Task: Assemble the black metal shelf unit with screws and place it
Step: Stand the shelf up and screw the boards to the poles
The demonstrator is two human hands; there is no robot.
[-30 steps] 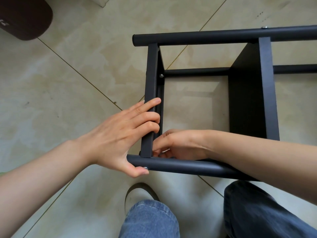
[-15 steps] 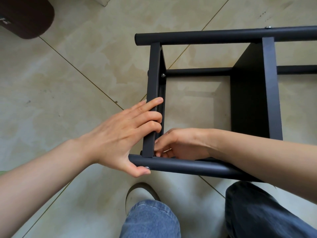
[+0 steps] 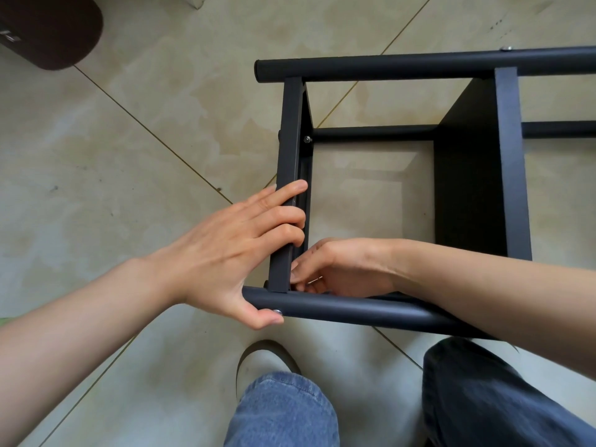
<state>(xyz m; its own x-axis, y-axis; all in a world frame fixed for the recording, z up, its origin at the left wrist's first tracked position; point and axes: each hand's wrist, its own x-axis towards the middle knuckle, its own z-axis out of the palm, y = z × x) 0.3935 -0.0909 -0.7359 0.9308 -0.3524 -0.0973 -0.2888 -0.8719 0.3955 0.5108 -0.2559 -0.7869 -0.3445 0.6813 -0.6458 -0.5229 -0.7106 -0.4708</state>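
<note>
The black metal shelf unit lies on its side on the tiled floor, its tubes running left to right. My left hand grips the end shelf panel, fingers curled over its edge and thumb under the near tube beside a silver screw head. My right hand reaches inside the frame at the corner where panel and near tube meet, fingertips pinching something small and metallic there. What it pinches is mostly hidden. A second screw shows at the panel's far corner.
A dark brown rounded object sits at the top left. My two knees in blue jeans and a shoe are just below the frame. A second black shelf panel stands to the right inside the unit.
Both hands stay at the same corner. My right hand's fingers have shifted slightly at the joint; the view has drifted a little.
</note>
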